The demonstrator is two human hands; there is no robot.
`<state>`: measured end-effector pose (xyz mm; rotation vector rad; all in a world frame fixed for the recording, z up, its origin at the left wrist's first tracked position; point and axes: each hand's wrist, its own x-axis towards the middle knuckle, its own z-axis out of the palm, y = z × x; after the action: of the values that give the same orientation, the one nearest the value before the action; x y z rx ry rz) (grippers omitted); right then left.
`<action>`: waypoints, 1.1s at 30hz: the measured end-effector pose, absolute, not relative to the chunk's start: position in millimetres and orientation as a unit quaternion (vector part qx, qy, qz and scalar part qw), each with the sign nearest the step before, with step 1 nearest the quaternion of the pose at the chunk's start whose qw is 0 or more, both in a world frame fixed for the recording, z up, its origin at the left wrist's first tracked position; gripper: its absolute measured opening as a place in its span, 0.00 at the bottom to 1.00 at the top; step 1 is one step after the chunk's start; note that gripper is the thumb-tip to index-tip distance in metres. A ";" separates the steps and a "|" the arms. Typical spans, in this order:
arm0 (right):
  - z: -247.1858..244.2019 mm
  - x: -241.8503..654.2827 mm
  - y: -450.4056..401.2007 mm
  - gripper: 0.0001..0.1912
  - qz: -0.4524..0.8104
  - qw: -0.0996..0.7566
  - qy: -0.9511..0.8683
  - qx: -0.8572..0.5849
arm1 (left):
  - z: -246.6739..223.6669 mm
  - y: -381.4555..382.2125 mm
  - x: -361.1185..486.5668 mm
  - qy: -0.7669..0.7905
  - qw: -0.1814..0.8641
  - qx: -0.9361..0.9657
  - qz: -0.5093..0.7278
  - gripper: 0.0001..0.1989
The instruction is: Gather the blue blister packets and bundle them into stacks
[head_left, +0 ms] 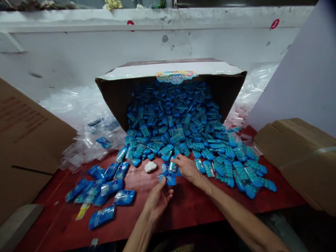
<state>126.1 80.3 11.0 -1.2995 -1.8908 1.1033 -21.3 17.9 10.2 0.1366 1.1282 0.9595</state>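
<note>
Near the middle of the red table my left hand (158, 196) pinches a blue printed packet (171, 180) between thumb and fingers. Just right of it, my right hand (187, 169) has its thumb and fingers closed on a small blue-and-clear plastic case (173, 165), right above the packet. Whether the case is partly inside the packet I cannot tell. Beyond my hands, a heap of similar blue cases (181, 122) with teal dots spills from a cardboard box (107, 96) lying on its side. A crumpled white lump (150, 166) sits left of my right hand.
Several filled blue packets (111, 187) lie on the red table (143, 217) at left. Clear plastic sleeves (86, 140) are piled behind them. Brown cartons stand at the left (31, 140) and the right (296, 161). A pale panel (301, 80) rises at far right.
</note>
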 end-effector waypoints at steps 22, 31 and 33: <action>11.5 114.4 65.0 0.19 0.633 0.322 -0.555 -0.433 | 11.6 15.9 -14.9 0.506 0.737 0.042 0.447 0.07; 16.2 119.2 95.4 0.13 0.120 0.087 -0.887 -0.437 | 12.8 15.0 -29.3 0.485 0.758 -0.042 0.435 0.10; 12.9 118.7 102.7 0.13 0.084 0.033 -0.892 -0.442 | 15.6 13.6 -31.5 0.469 0.767 -0.045 0.436 0.10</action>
<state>118.7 102.7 12.9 -1.3609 -2.7456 0.2588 -31.5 13.6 15.6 -0.0983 1.0177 0.9478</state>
